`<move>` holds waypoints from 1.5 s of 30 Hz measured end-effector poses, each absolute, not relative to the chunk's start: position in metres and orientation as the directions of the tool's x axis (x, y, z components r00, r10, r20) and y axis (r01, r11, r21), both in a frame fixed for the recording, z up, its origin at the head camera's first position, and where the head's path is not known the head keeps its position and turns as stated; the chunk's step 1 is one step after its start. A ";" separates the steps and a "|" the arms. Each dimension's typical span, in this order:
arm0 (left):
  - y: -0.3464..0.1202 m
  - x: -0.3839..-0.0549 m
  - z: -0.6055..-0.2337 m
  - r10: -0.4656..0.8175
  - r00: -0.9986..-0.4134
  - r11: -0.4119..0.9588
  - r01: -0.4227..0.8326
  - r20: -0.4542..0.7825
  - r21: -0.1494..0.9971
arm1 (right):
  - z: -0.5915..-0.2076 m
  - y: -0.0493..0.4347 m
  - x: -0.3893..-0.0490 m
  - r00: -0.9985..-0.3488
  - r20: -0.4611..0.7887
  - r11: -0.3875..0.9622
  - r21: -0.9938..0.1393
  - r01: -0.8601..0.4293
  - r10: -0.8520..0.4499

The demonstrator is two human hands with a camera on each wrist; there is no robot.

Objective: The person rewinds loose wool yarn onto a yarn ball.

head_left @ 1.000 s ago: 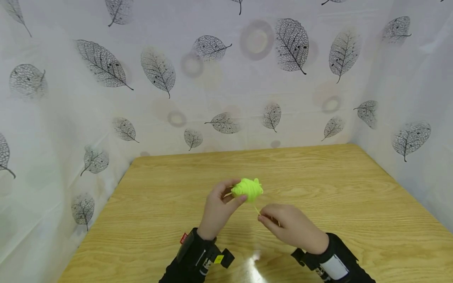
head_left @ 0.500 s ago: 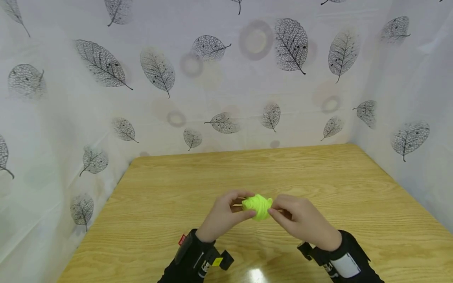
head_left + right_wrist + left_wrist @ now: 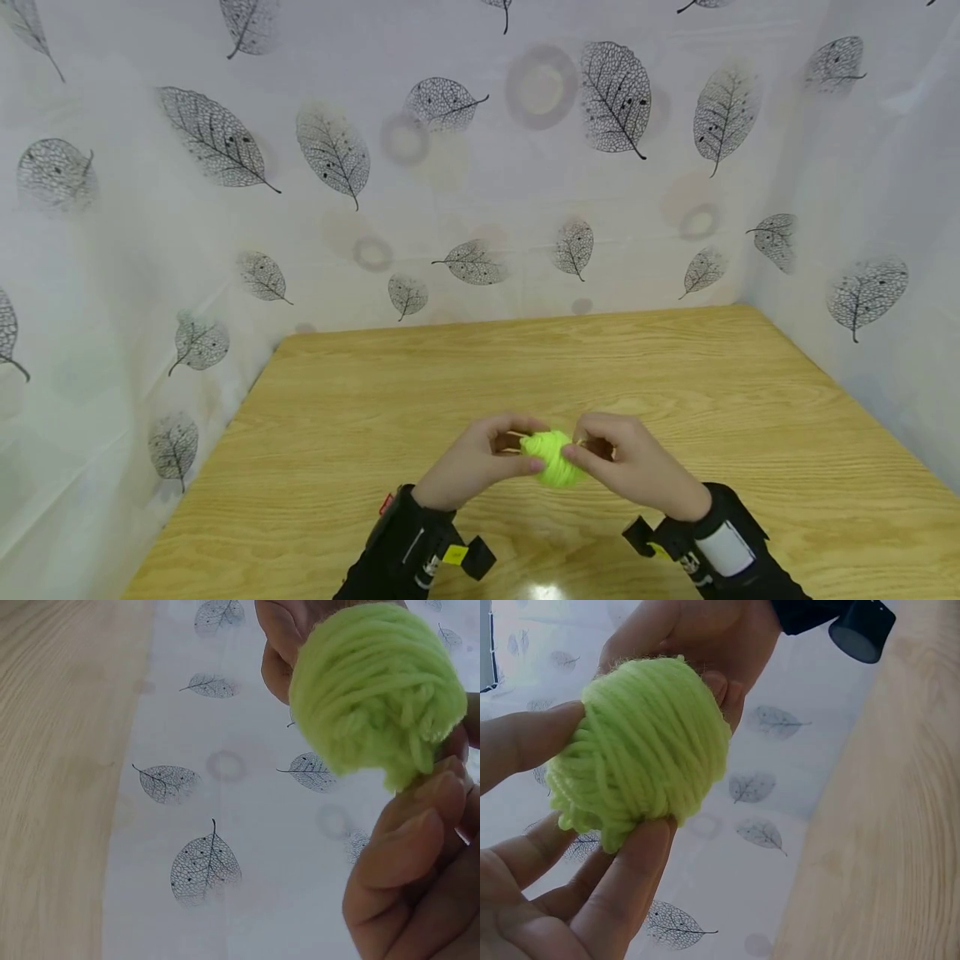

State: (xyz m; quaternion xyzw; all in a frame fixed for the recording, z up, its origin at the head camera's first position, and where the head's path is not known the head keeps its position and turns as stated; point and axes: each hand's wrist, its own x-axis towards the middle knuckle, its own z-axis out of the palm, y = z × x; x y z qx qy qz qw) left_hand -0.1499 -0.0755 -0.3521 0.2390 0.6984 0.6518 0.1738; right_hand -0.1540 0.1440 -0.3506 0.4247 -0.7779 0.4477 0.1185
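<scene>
A small ball of neon yellow-green yarn (image 3: 555,460) is held up over the table between both hands. My left hand (image 3: 480,461) grips its left end, thumb on the near side and fingers on the far side. At the opposite end, my right hand (image 3: 641,468) has its curled thumb and fingertips pinching the yarn close against the ball. Strands wrap in parallel turns round the ball (image 3: 645,746) in the left wrist view. Loops bunch at one end of the ball (image 3: 379,686) in the right wrist view, beside the right fingertips (image 3: 412,832). No loose strand stands out clearly.
The wood-grain table (image 3: 375,392) extends beneath and beyond the hands. White cloth (image 3: 480,192) printed with skeleton leaves hangs behind it and along both sides. Black straps with small cameras (image 3: 477,558) sit on both wrists.
The ball has come nearer to me and slightly right. My right hand, earlier apart from the ball and drawing a strand below it, has moved up against the ball's right end.
</scene>
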 end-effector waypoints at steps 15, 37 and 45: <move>-0.075 -0.156 -0.359 0.523 -0.851 -0.065 0.007 0.040 0.998 | -0.364 0.129 -0.158 -0.598 0.737 0.266 -0.537 -0.801 -0.314; -0.071 -0.158 -0.363 0.576 -0.815 -0.297 -0.277 -0.060 0.914 | -0.368 0.131 -0.160 -0.722 0.566 0.300 -0.664 -0.685 -0.397; -0.070 -0.159 -0.364 0.522 -0.853 0.029 -0.007 -0.021 1.000 | -0.363 0.138 -0.171 -0.848 0.273 0.283 -0.859 -0.427 -0.454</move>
